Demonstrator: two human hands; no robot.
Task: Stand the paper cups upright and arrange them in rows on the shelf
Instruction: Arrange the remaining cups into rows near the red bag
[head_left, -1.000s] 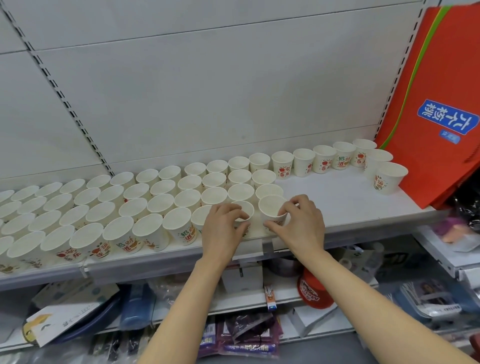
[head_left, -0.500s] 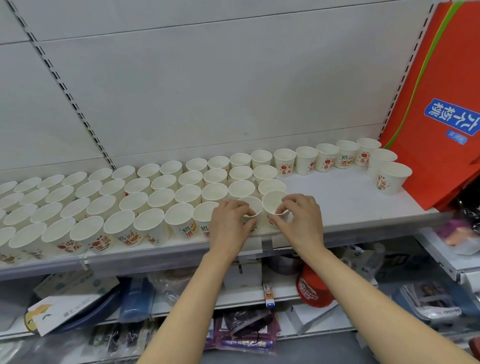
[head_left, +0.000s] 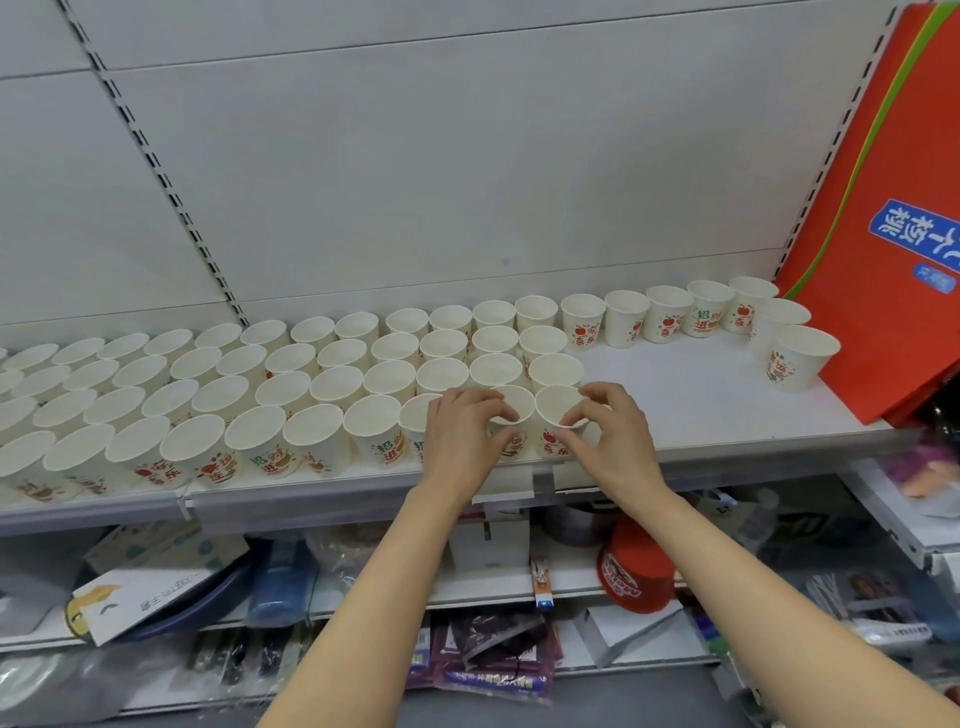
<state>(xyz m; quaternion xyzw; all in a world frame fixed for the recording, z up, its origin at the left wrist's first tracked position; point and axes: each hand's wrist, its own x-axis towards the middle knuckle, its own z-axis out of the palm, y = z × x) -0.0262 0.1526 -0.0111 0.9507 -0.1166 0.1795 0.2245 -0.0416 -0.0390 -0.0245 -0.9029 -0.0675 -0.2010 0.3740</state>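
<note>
White shop shelving with a slotted back panel formed the background, and the shelf (head_left: 717, 415) carried the work at its front edge. Paper cups (head_left: 291, 384) stood upright on it in four rows, filling the left and centre portions. The back row extended further right than the others, ending near an orange bag (head_left: 893, 218) that leaned against the panel. Two stray cups (head_left: 802, 358) stood just beside the bag, apart from the block.

The left hand (head_left: 462, 441) had its fingers curled over the rim of the second-last cup (head_left: 514, 410) in the front row, thumb against the cup wall. The right hand (head_left: 615, 441) pinched the rim of the last front cup (head_left: 558, 410) between thumb and fingers. Both cups were upright and touching each other.

Assessment: the task appeared well advanced. No cup lay on its side in view. Remaining work was judged to be filling the three front rows across the bare right portion of the shelf, most likely using the stray cups. A lower shelf (head_left: 363, 597) held mixed goods, including a red cap (head_left: 636, 571).
</note>
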